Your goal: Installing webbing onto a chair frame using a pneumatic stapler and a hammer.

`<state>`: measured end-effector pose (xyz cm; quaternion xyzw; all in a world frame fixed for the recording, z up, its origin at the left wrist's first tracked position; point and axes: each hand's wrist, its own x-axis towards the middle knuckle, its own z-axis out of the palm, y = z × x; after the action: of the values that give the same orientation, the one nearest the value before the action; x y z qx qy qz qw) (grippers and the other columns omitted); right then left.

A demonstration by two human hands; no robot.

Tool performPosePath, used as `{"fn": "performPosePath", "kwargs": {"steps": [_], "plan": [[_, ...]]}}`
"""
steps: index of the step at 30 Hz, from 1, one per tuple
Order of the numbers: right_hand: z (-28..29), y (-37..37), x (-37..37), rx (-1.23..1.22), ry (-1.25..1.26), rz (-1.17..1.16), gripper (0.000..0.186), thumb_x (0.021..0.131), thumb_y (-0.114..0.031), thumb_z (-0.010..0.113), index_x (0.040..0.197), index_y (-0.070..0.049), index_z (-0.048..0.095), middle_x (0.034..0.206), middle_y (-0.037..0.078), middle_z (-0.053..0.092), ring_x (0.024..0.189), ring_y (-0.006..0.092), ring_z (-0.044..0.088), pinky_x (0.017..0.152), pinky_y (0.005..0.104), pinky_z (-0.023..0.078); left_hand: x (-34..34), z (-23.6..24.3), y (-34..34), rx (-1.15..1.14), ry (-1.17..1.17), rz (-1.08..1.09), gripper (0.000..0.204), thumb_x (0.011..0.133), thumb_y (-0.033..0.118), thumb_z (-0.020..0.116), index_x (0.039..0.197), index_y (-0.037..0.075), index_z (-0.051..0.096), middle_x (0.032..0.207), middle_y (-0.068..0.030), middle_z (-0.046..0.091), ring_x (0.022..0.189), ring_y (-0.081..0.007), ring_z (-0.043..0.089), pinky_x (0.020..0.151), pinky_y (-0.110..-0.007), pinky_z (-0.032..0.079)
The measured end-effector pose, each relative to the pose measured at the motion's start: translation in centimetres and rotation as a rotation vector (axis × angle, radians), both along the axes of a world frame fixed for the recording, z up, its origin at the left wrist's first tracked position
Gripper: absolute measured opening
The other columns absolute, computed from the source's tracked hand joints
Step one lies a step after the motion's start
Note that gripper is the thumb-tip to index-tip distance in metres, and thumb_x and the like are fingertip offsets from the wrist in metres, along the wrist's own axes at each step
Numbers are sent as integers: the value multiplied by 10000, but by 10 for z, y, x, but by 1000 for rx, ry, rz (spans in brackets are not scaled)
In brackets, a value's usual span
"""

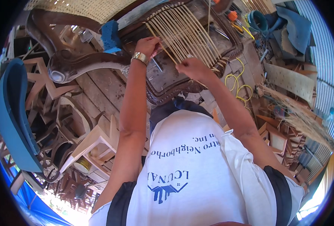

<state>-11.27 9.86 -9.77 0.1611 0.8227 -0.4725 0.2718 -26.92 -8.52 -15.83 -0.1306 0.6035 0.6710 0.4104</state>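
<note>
A dark carved wooden frame (165,98) lies before me, with pale rattan strips (197,39) strung side by side across its opening. My left hand (148,48), with a watch at the wrist, pinches a rattan strip (168,55) at the near side of the row. Lower down, the closed fingers of my right hand (194,69) grip the same strip, which runs straight between the two hands. Beneath my left hand a slim metal rod-like tool (157,64) rests inside the frame. A blue foam-like block (111,36) is beside the left hand.
A curved dark wooden arm (88,67) extends left of the frame; woven cane (86,9) lies beyond. Chair parts (95,145) and a blue curved panel (14,116) crowd the left. At right are yellow cord (237,84), a bucket (258,20) and loose fibre strands (300,115).
</note>
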Motion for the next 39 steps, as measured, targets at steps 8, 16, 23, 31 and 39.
{"fn": "performPosePath", "kwargs": {"steps": [8,16,23,31,39], "plan": [[21,64,249,64,-24,-5,294,947,-312,626,900,-25,668,708,149,618,623,237,548,608,376,449,39,-1,4,-52,-91,-43,139,944,186,655,865,72,645,741,-32,680,634,-124,658,460,-243,456],[9,157,552,393,-968,53,459,878,-289,714,1303,-153,602,1081,231,689,988,370,674,840,428,532,79,1,18,-71,-57,-40,134,949,190,614,917,60,616,798,-62,695,655,-149,680,534,-298,562],[-38,173,427,592,-257,-251,666,842,-138,679,1460,-120,432,1114,241,677,967,353,691,827,445,536,121,4,18,-27,-102,-129,105,946,178,626,951,73,619,831,-54,703,697,-152,687,597,-296,563],[43,26,152,-26,531,-261,356,950,-184,637,1283,-64,594,929,107,693,749,187,637,701,331,519,136,36,17,8,-40,-68,131,950,175,650,974,47,650,843,-62,710,688,-158,684,561,-274,545],[10,-11,127,-35,420,-225,360,927,-270,647,1169,-5,620,938,210,692,843,338,680,792,417,523,142,32,9,208,-179,12,127,959,168,649,986,45,668,895,-77,718,722,-141,680,528,-274,522]]}}
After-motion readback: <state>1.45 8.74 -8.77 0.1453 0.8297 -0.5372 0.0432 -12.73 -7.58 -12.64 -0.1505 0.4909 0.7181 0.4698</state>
